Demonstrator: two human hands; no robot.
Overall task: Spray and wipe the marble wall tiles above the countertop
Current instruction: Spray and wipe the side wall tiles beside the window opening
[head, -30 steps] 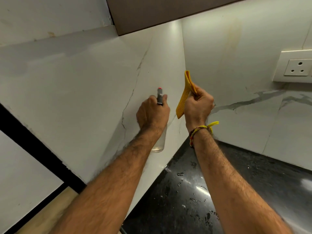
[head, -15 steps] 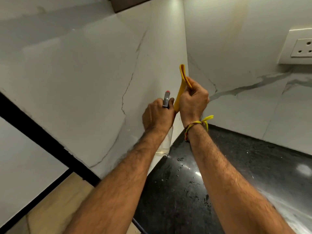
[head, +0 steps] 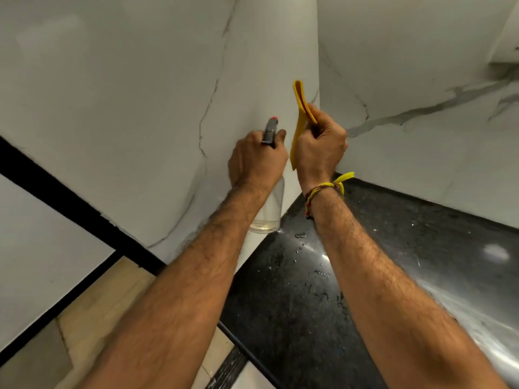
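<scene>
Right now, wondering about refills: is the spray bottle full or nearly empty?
Nearly empty: the clear spray bottle in the left hand shows only a shallow layer at its base.

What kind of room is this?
Most likely a kitchen corner: white marble wall tiles meet above a shiny black countertop speckled with water drops.

Water droplets [head: 300,235] bead a black countertop [head: 421,248] above beige floor tiles [head: 92,313].

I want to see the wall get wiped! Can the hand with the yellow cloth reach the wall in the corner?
Probably yes. The right hand grips the yellow cloth up close to the marble wall at the corner, with nothing between them. The left hand with the spray bottle sits beside it, not in the way.
</scene>
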